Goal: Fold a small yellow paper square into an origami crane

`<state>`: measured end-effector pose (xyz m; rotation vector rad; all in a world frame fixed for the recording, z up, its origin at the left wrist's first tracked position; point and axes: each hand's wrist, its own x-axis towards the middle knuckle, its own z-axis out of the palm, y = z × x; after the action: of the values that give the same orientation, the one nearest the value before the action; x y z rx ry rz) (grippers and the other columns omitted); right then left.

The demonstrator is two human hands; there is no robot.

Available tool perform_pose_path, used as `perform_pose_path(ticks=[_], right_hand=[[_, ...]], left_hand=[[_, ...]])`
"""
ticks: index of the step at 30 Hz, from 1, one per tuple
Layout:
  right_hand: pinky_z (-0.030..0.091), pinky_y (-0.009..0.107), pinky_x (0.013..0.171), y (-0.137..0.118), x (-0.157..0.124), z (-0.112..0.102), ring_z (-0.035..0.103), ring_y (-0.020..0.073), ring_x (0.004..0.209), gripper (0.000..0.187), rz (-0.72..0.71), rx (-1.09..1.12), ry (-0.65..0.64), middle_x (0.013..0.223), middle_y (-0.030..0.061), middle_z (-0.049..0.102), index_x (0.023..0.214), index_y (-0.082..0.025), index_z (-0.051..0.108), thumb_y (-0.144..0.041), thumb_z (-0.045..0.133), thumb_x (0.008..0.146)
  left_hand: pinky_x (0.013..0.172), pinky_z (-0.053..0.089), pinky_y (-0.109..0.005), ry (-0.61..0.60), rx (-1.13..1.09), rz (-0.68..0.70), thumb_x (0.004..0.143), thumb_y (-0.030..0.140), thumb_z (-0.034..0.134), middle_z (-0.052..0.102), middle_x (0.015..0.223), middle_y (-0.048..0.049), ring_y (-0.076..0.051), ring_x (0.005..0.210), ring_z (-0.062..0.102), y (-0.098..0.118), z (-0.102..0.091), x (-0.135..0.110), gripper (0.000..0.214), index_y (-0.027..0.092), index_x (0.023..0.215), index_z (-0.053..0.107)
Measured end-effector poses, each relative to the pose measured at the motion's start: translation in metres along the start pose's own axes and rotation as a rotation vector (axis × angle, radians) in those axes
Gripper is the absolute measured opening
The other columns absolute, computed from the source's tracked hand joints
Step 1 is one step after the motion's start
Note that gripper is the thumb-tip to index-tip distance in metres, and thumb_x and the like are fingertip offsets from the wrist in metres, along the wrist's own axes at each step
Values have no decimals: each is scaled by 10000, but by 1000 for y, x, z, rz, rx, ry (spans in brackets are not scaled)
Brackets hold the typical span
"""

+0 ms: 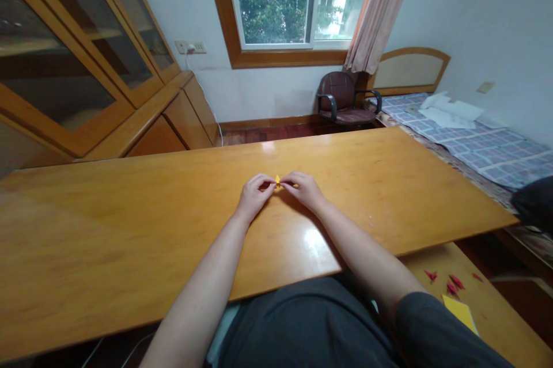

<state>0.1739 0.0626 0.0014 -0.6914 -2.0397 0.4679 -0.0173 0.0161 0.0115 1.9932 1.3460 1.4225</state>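
Note:
Between my two hands, above the middle of the wooden table (173, 230), is a small folded yellow paper piece (277, 180) with a point standing upward. My left hand (258, 195) pinches its left side between thumb and fingertips. From the other side, my right hand (302, 186) pinches the right edge in the same way. The fingertips cover much of the paper, so its full shape cannot be made out.
On a lower wooden surface at the right lie several small red folded paper pieces (455, 281) and a yellow paper stack (460, 314). Past the table stand a brown armchair (345, 100), a bed (466, 126) and a glass-doored cabinet (129, 97). A dark object (536, 204) rests at the right edge.

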Motion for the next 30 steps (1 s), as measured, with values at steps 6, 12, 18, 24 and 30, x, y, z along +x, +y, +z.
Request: perform_pose_path(ticks=[6, 12, 18, 24, 30], right_hand=[[535, 270, 760, 0, 0, 0, 681, 160, 801, 132, 11, 3, -14, 872, 69, 738, 915, -194, 755, -242, 632, 917], [533, 283, 770, 1, 0, 0, 673, 165, 820, 122, 44, 31, -31, 885, 69, 730, 919, -196, 746, -231, 630, 919], [519, 278, 752, 0, 0, 0, 661, 164, 801, 112, 122, 71, -21, 861, 61, 725, 904, -192, 745, -244, 645, 912], [511, 281, 764, 5, 0, 3, 662, 165, 807, 116, 155, 106, 10, 860, 57, 728, 894, -187, 744, -247, 646, 910], [510, 289, 787, 7, -1, 4, 657, 166, 822, 142, 143, 92, -11, 867, 55, 720, 908, -200, 744, -273, 624, 930]], left_hand=[[720, 510, -253, -17, 8, -12, 856, 232, 652, 677, 834, -34, -148, 780, 623, -1, -1, -1, 66, 191, 846, 703], [743, 507, -270, -27, 8, -29, 867, 280, 648, 682, 856, -37, -161, 808, 636, -6, 0, -2, 100, 201, 872, 708], [776, 525, -290, -27, -41, -79, 856, 302, 669, 710, 889, -42, -175, 838, 664, -10, 1, -2, 123, 206, 907, 726], [794, 552, -308, -26, -159, -175, 859, 343, 664, 733, 891, -45, -184, 824, 702, -13, 1, -2, 177, 199, 935, 734], [795, 563, -315, -13, -206, -210, 850, 349, 662, 738, 842, -42, -182, 776, 706, -10, 2, -1, 173, 193, 884, 730]])
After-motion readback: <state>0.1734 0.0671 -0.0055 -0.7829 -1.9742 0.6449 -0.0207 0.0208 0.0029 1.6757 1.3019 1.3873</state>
